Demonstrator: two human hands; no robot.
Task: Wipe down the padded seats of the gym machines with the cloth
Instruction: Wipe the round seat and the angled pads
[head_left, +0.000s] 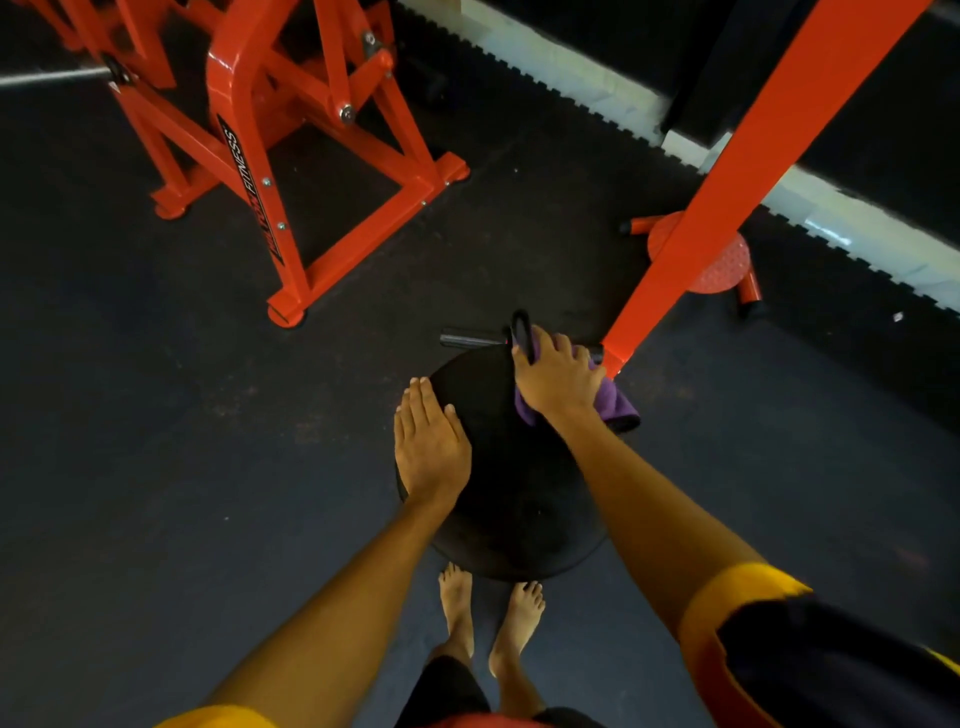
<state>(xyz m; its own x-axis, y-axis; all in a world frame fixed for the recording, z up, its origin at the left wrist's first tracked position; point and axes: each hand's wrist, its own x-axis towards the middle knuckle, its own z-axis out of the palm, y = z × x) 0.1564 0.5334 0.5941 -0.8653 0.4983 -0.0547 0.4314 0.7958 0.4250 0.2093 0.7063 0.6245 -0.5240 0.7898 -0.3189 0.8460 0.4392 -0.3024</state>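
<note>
Currently the right hand has its grip curled over the bunched purple cloth, pressing it on the far rim of the round black padded seat, left hand flat and open on the seat's left edge; judged mid-wipe, other machines' seats undetermined.

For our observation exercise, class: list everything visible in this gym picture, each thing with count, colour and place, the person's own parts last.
padded seat: one, black, round, centre
cloth: one, purple, seat's far edge
machine frame: one, orange, upper left
slanted beam: one, orange, right
round plate: one, orange, dotted, beside the beam
bar: one, black, behind the seat
floor: dark, all around
left hand: flat on seat's left edge
right hand: holds the cloth
feet: two, bare, below the seat
</note>
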